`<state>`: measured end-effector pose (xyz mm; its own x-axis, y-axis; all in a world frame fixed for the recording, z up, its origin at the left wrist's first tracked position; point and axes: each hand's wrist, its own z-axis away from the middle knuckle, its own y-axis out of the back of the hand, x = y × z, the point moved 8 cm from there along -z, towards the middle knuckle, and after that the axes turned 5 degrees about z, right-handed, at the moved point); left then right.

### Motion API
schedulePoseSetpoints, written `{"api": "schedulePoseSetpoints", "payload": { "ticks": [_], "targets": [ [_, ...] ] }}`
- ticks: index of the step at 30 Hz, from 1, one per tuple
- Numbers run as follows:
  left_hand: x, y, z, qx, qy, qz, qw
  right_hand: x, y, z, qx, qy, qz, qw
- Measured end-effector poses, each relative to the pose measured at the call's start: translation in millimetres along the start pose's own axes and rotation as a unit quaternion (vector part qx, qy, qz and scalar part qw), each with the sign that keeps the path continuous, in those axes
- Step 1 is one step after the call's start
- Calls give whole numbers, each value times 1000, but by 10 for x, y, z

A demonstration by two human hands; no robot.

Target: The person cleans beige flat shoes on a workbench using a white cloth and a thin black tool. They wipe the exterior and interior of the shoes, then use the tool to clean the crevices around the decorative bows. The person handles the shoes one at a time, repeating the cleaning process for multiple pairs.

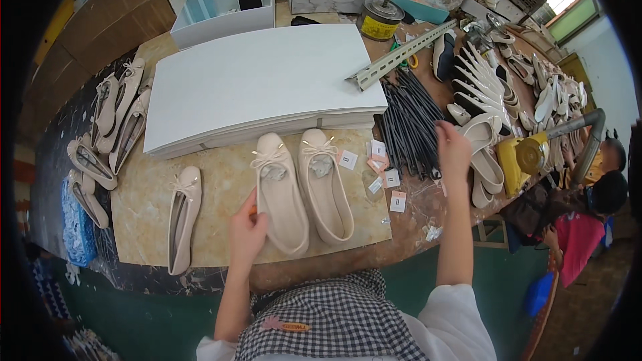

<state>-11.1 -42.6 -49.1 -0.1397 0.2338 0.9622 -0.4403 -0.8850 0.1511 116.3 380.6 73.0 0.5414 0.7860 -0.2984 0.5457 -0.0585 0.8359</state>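
Note:
A pair of beige ballet flats with bows, a left one (283, 227) and a right one (342, 217), lies side by side with toes pointing away and crumpled paper in the toes. My left hand (246, 232) is beside the left flat, its thumb by the shoe's side and its fingers curled about a small orange thing. My right hand (453, 150) is at the right edge of a pile of thin black rods (409, 124), fingers bent together; what lies between them is hidden. A single beige flat (184, 220) rests further left.
A stack of white sheets (261, 87) fills the table's middle, a perforated metal bar (401, 57) across its corner. Small tags (398, 201) lie right of the pair. More flats (93, 160) stand at left, many shoes (481, 87) at right near a yellow machine (525, 157). People sit far right.

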Motion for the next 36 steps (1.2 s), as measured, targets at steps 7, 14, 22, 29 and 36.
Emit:
{"api": "schedulePoseSetpoints", "payload": {
  "ticks": [7, 14, 22, 29, 36],
  "targets": [
    [-129, -415, 244, -104, 201, 484, 846, 509, -101, 377, 5, -79, -100, 992],
    [-69, -176, 199, -3, 172, 396, 902, 551, -92, 149, -50, -76, 138, 986],
    [95, -84, 80, 88, 113, 383, 913, -615, -7, 315, -109, -65, -45, 991],
    [-6, 28, -19, 96, 26, 319, 942, -2350, -211, 1277, -417, 2, -419, 806],
    [111, -13, 115, 86, -57, 236, 966, -2588, -281, 1201, -356, 18, -388, 850]
  ]
}}
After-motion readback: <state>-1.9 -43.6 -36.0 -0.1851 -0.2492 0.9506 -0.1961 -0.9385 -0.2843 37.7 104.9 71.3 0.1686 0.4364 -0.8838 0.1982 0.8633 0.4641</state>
